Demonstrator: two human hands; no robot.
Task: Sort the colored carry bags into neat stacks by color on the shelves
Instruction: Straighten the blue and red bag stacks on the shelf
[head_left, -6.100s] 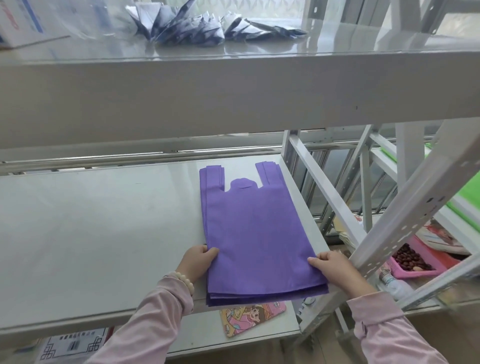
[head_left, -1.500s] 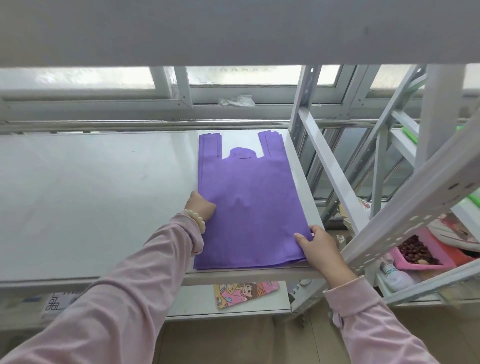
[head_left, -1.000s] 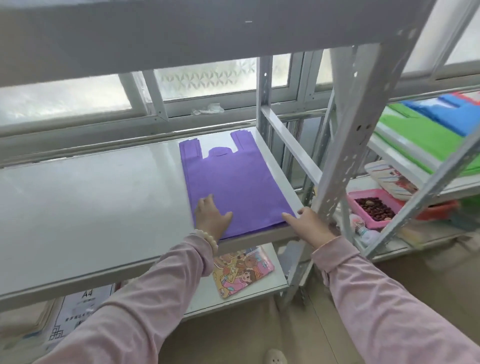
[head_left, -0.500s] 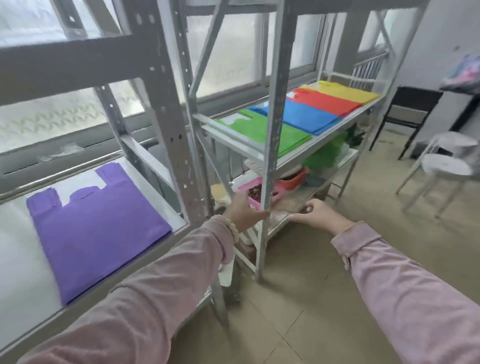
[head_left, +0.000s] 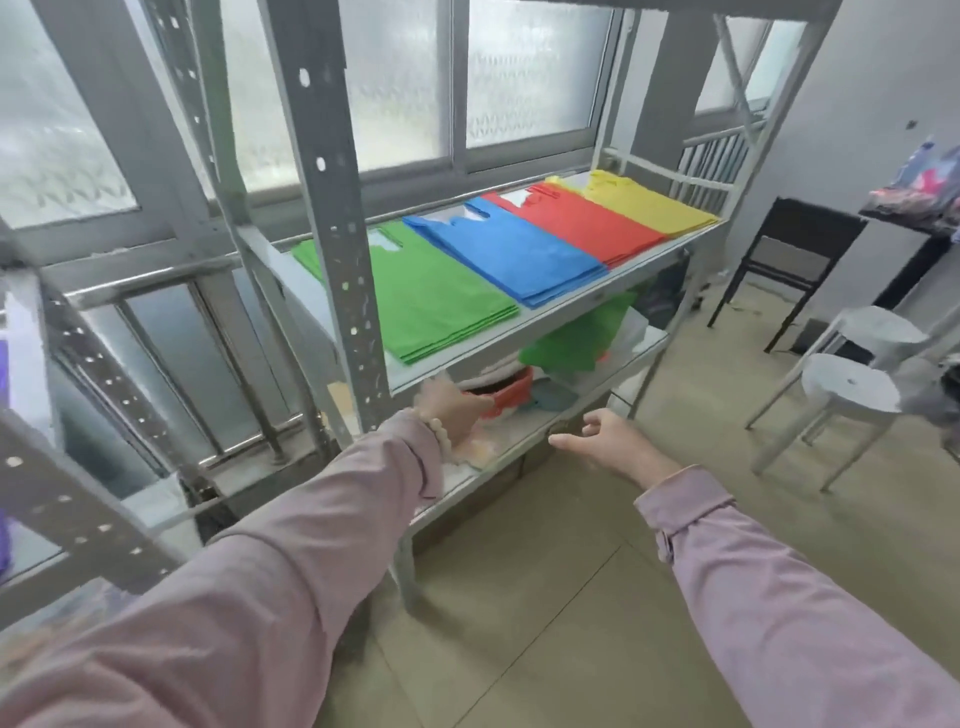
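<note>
Four flat stacks of carry bags lie side by side on the right rack's middle shelf (head_left: 550, 319): green (head_left: 436, 296), blue (head_left: 514, 249), red (head_left: 582, 221) and yellow (head_left: 649, 200). Only a sliver of the purple stack (head_left: 3, 374) shows at the far left edge. My left hand (head_left: 452, 408) hangs open in front of the lower shelf, below the green stack, holding nothing. My right hand (head_left: 613, 441) is open too, fingers spread, out over the floor in front of the rack.
The lower shelf holds a crumpled green bag (head_left: 576, 338), a red tub (head_left: 501, 395) and other clutter. A grey upright post (head_left: 332, 208) stands just left of my left hand. White stools (head_left: 847, 395) and a black chair (head_left: 795, 249) stand on the right.
Both hands left the purple stack and the view swung right to the second rack. In the last half second the hands spread further apart in front of its lower shelf.
</note>
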